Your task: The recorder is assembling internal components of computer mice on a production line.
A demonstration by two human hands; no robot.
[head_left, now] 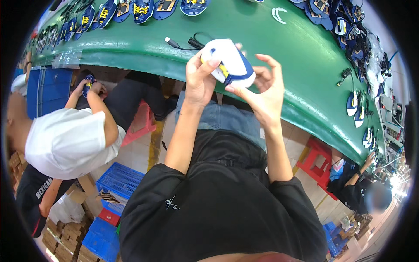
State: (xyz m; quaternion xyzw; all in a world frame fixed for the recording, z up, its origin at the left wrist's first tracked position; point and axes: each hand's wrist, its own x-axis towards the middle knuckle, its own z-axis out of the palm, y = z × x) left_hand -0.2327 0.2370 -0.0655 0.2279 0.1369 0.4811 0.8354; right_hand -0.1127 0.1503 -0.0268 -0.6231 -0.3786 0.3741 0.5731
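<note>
A white computer mouse [231, 61] with dark blue sides and yellow parts is held up above the near edge of the green table, tilted. My left hand [200, 81] is closed on its left side, thumb on the top and fingers behind. My right hand [266, 94] grips its lower right end, with the thumb at the edge, some fingers behind it and the index finger raised apart. A black cable [196, 42] with a USB plug [171, 42] lies on the table just beyond, left of the mouse. The mouse's underside is hidden.
Several part-built mice [143, 9] line the far left of the green table [148, 54]. A white curved piece [279, 15] lies at the back; more mice and cables [345, 26] crowd the right. A co-worker in white [74, 137] sits at left. Blue crates [118, 181] and red stools [315, 163] stand below.
</note>
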